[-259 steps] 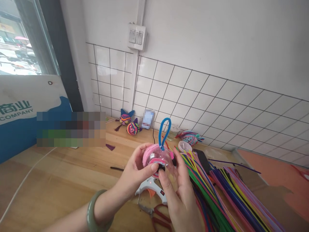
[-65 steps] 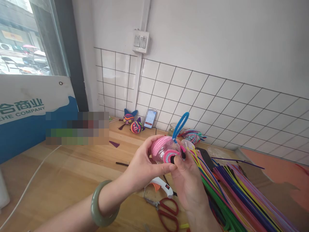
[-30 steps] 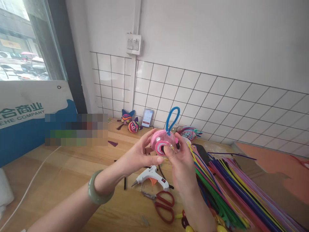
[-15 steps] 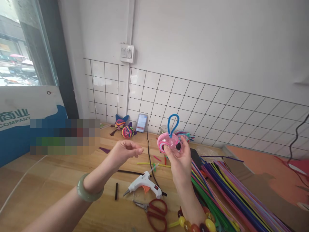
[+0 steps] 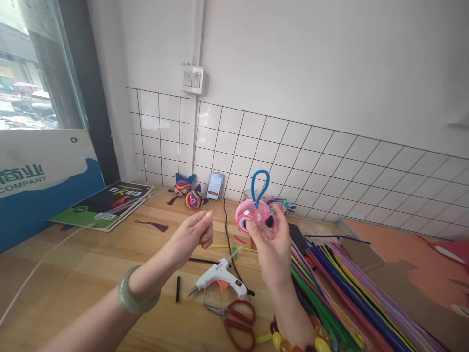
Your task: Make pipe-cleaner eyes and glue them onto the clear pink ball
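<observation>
Wooden table (image 5: 84,274), craft clutter along the tiled-wall side.

White glue gun (image 5: 220,279) near centre, its black cord running back to the wall; red scissors (image 5: 238,320) just in front of it. Pipe-cleaner bundle (image 5: 348,293) spread at right. Booklet (image 5: 106,205) at left. Two coloured cat figures (image 5: 186,193) by the wall. Short black stick (image 5: 178,288) left of the glue gun.

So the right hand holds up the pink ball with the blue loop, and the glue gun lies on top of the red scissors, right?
Not quite. In the head view the glue gun lies on the table beside the red scissors, not on them. The right hand does hold up the pink ball.
</observation>
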A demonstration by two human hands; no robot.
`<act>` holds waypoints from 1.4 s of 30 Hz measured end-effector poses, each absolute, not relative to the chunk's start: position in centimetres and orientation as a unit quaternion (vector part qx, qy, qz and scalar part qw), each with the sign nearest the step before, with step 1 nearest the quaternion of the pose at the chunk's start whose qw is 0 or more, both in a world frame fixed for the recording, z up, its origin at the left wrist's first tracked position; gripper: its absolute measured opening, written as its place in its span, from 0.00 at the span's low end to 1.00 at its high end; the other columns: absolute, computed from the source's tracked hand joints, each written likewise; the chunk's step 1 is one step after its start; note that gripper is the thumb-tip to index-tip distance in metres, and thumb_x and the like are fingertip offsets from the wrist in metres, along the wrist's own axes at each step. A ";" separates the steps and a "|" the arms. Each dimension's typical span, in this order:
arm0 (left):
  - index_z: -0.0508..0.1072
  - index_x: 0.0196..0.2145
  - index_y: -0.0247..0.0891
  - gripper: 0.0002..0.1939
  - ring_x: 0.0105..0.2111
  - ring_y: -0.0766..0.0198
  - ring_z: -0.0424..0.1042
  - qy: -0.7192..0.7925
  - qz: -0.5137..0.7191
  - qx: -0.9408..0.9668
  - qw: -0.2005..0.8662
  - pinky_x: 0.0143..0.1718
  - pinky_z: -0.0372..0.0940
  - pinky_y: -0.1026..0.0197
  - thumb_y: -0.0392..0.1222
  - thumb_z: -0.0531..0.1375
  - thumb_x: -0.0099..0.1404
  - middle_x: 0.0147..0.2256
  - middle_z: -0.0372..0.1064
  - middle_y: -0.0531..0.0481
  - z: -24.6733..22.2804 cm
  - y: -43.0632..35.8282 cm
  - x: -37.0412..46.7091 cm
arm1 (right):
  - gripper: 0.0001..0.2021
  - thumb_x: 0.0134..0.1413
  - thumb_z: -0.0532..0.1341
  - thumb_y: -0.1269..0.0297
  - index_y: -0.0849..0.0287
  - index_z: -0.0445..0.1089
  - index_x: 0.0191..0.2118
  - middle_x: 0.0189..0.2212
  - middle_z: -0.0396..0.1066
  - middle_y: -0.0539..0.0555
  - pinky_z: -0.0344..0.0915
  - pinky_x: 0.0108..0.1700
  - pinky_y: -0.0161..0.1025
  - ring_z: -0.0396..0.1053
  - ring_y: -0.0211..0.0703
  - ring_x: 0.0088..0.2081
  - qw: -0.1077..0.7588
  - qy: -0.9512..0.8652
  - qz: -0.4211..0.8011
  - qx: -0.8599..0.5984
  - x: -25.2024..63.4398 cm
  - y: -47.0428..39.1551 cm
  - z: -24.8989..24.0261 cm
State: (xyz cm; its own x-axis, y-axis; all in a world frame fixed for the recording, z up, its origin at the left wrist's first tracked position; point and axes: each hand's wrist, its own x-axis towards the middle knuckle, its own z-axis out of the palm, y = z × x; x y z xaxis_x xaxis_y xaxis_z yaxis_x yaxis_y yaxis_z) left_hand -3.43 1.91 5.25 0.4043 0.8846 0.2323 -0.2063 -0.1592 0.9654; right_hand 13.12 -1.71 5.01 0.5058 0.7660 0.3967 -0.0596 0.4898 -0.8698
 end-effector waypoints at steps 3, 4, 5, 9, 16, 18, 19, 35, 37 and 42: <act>0.53 0.20 0.38 0.21 0.15 0.74 0.51 0.277 0.475 0.575 0.605 0.20 0.47 0.66 0.52 0.49 0.66 0.15 0.47 0.60 5.6 1.5 -3.2 | 0.38 0.38 0.69 0.63 0.53 0.54 0.57 0.60 0.52 0.58 0.59 0.56 0.52 0.60 0.53 0.56 0.756 -0.416 0.287 -0.416 12.9 -1.9 5.2; 0.53 0.20 0.38 0.21 0.15 0.74 0.50 0.276 0.480 0.561 0.615 0.19 0.46 0.66 0.52 0.49 0.65 0.15 0.47 0.60 5.7 1.4 -3.1 | 0.38 0.38 0.69 0.63 0.53 0.54 0.57 0.60 0.52 0.58 0.59 0.56 0.53 0.60 0.54 0.56 0.756 -0.417 0.289 -0.413 12.9 -1.9 5.2; 0.52 0.20 0.38 0.20 0.14 0.74 0.49 0.275 0.488 0.547 0.622 0.18 0.45 0.67 0.51 0.50 0.65 0.14 0.46 0.61 5.9 1.4 -3.1 | 0.38 0.38 0.69 0.63 0.52 0.54 0.57 0.60 0.52 0.58 0.59 0.56 0.53 0.59 0.54 0.56 0.757 -0.419 0.289 -0.410 12.8 -2.0 5.2; 0.54 0.19 0.38 0.20 0.13 0.74 0.50 0.291 0.510 0.512 0.627 0.17 0.47 0.67 0.51 0.53 0.63 0.12 0.49 0.60 6.3 1.2 -3.1 | 0.36 0.39 0.68 0.64 0.50 0.55 0.56 0.61 0.52 0.56 0.58 0.56 0.53 0.60 0.53 0.56 0.757 -0.426 0.294 -0.400 12.8 -2.2 5.2; 0.65 0.28 0.35 0.14 0.29 0.65 0.72 0.310 0.505 0.533 0.605 0.26 0.63 0.67 0.44 0.66 0.51 0.30 0.74 0.48 6.8 1.2 -3.7 | 0.35 0.39 0.68 0.64 0.50 0.56 0.56 0.61 0.52 0.55 0.58 0.56 0.51 0.61 0.52 0.55 0.758 -0.423 0.285 -0.407 13.0 -2.1 5.1; 0.67 0.27 0.35 0.13 0.31 0.63 0.73 0.319 0.505 0.530 0.602 0.26 0.64 0.66 0.44 0.66 0.50 0.31 0.75 0.46 6.9 1.2 -3.9 | 0.36 0.40 0.68 0.64 0.50 0.55 0.57 0.61 0.51 0.56 0.59 0.56 0.51 0.61 0.51 0.55 0.755 -0.425 0.284 -0.411 13.0 -2.0 5.1; 0.68 0.27 0.34 0.13 0.31 0.62 0.74 0.324 0.506 0.529 0.600 0.26 0.64 0.66 0.44 0.66 0.50 0.32 0.75 0.45 6.9 1.2 -3.9 | 0.36 0.40 0.68 0.63 0.50 0.55 0.57 0.61 0.50 0.56 0.59 0.56 0.50 0.61 0.51 0.55 0.754 -0.425 0.285 -0.412 13.1 -2.0 5.1; 0.70 0.29 0.34 0.10 0.31 0.65 0.73 0.296 0.491 0.513 0.639 0.27 0.66 0.68 0.43 0.64 0.54 0.31 0.75 0.46 6.4 1.3 -3.9 | 0.36 0.40 0.68 0.62 0.49 0.55 0.57 0.61 0.50 0.56 0.62 0.53 0.51 0.63 0.53 0.54 0.758 -0.407 0.290 -0.420 13.6 -2.1 5.5; 0.70 0.29 0.34 0.10 0.32 0.64 0.73 0.296 0.490 0.516 0.637 0.28 0.66 0.67 0.43 0.64 0.54 0.32 0.75 0.46 6.4 1.3 -4.0 | 0.37 0.39 0.68 0.61 0.50 0.55 0.57 0.60 0.52 0.57 0.64 0.52 0.51 0.63 0.53 0.53 0.755 -0.398 0.304 -0.424 13.8 -2.2 5.8; 0.67 0.28 0.35 0.10 0.30 0.66 0.71 0.278 0.490 0.528 0.635 0.27 0.65 0.68 0.44 0.62 0.56 0.29 0.73 0.48 6.5 1.1 -3.8 | 0.37 0.39 0.68 0.59 0.53 0.55 0.57 0.57 0.59 0.59 0.65 0.50 0.50 0.63 0.52 0.53 0.764 -0.384 0.320 -0.407 14.0 -2.2 6.1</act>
State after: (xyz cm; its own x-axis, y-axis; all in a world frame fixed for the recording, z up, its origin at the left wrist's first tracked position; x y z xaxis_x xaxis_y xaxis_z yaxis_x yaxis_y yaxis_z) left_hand -3.76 1.12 6.50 0.3642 0.9166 0.1649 -0.3291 -0.0389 0.9435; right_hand 14.00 -2.18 6.06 0.4992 0.8024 0.3269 -0.1775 0.4640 -0.8679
